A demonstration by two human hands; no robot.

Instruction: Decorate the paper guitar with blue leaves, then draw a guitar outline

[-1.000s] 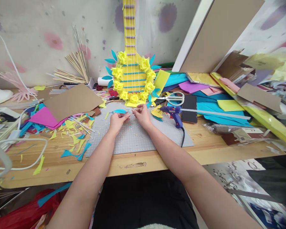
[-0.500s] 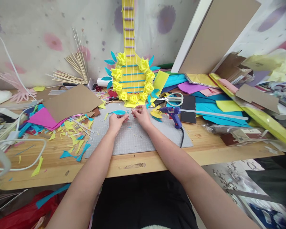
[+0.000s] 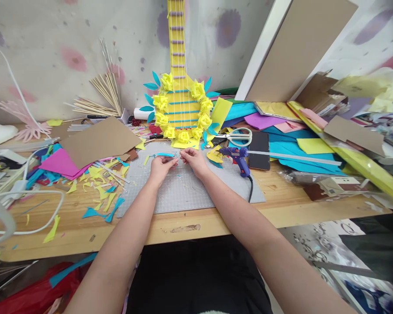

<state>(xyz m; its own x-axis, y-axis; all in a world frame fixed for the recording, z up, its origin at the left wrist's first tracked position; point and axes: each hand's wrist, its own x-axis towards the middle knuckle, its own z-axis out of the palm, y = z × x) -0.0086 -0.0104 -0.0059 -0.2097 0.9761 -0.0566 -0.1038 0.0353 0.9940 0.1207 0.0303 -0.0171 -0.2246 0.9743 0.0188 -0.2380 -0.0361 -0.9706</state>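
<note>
Over the grey cutting mat (image 3: 180, 196), my left hand (image 3: 163, 168) pinches a blue paper leaf (image 3: 165, 154), which juts out past the fingers and is seen nearly edge-on. My right hand (image 3: 193, 160) is close beside it, thumb and fingertips pressed together. Whatever is between those fingertips is too small to make out. Behind both hands stands a yellow ukulele-shaped craft (image 3: 183, 104) with strings, yellow paper roses (image 3: 196, 89) and blue leaves. Right of my right hand, a purple glue gun (image 3: 237, 157) rests near yellow and blue paper pieces.
Scissors (image 3: 239, 137) and a phone (image 3: 259, 150) lie behind the glue gun. Brown cardboard (image 3: 100, 139) and yellow scraps (image 3: 101, 174) cover the left side. Bamboo sticks (image 3: 106, 96) stand at the back. Coloured sheets (image 3: 301, 152) are piled on the right.
The blue leaf has tilted from showing its broad face to a thin edge. Both hands have shifted only slightly.
</note>
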